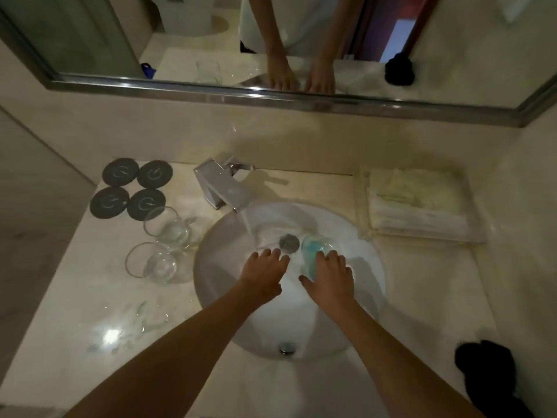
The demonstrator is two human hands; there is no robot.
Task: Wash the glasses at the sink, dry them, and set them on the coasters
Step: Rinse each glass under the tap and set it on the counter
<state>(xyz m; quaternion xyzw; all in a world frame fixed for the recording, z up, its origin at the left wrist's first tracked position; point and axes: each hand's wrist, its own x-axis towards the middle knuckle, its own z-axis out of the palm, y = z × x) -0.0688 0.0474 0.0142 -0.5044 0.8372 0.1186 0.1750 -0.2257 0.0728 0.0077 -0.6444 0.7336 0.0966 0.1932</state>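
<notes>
We see a pale stone countertop (75, 297), four dark round coasters (132, 188) at its back left, two clear glasses (159, 245) just beside them, folded towels (419, 203) right of the basin, black cloth (488, 372) near its front right.

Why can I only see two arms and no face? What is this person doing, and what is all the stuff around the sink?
The camera sits on the person's head and looks down, so you see only their arms. The mirror at the top shows the same arms again. Water runs from the faucet into the white sink. The right hand holds a glass with something blue-green inside down in the sink. The left hand reaches in beside it, holding nothing. Two clear glasses wait on the counter to the left. Behind them lie four dark round coasters. A folded towel lies to the right, for drying.
</notes>
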